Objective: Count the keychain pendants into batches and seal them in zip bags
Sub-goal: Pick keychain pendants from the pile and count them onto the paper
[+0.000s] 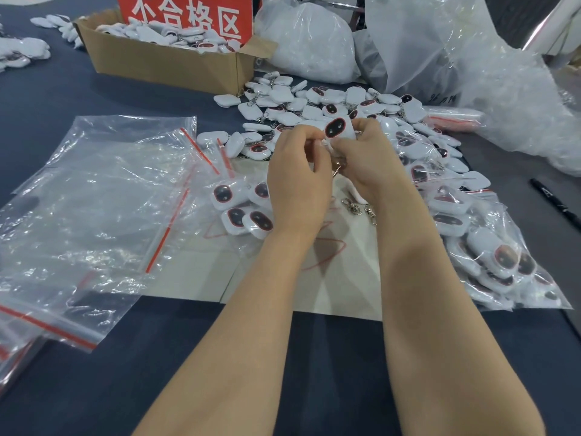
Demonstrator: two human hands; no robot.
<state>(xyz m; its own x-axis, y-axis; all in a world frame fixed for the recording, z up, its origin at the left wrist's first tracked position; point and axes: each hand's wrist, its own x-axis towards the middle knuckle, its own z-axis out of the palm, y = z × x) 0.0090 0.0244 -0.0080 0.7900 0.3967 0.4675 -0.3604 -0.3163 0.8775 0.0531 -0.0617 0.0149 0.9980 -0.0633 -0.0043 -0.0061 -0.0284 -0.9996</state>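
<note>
1. Several empty zip bags (94, 199) lie on the left of the desk (94, 388), still to be filled.
2. A small batch (242, 209) sits beside the left hand (298, 184); counting looks barely begun.
3. Left hand and right hand (367, 158) curl their fingers, pinching one pendant (338, 129) before the loose pile (330, 102).
4. One filled bag (490, 253) lies rightmost; I cannot tell whether it is sealed.

Red sign (185, 17): white characters 不合格区; stands in cardboard box (163, 64), far beyond left hand (295, 184), to its left. Plastic bag (440, 58) beyond right hand (367, 162): dark markings, unreadable.
</note>
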